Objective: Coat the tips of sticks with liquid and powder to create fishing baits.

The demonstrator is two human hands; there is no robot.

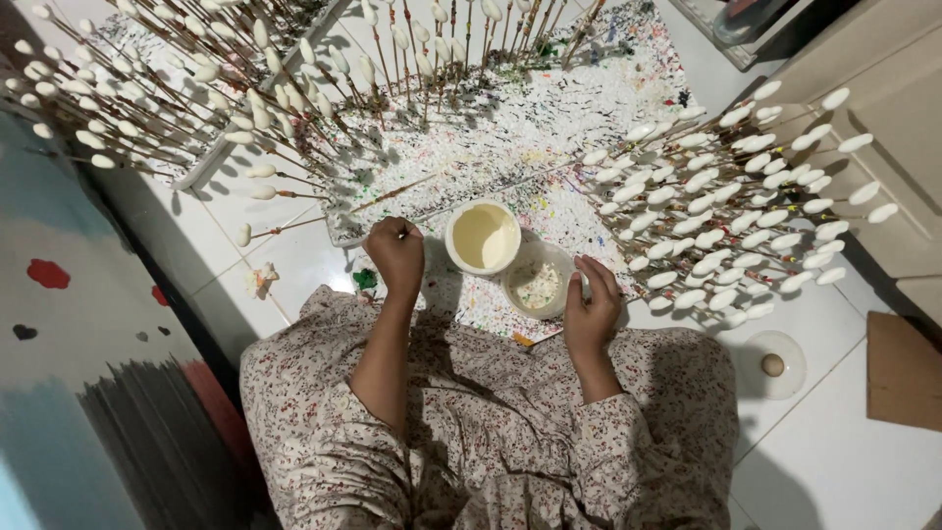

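Left hand [395, 253]: closed in a fist just left of the round white tub of cream paint [483, 237]; contents not discernible. Right hand [592, 304]: fingers curled on the paint-speckled clear plastic cup [538, 284]. White-tipped wooden sticks [726, 206] crowd both sides; open tiled floor [834, 451] lies lower right.

Head view, looking straight down

One head-worn camera faces down over the lap, close to both hands, taking in the paint-speckled sheet [549, 128] and tiled floor [834, 461] around it.

A thin stick [392, 189] is gripped in the closed left hand [395, 253]. A clear cup [539, 282] is touched by the right hand [592, 302], just beside a tub of cream paint [483, 237].
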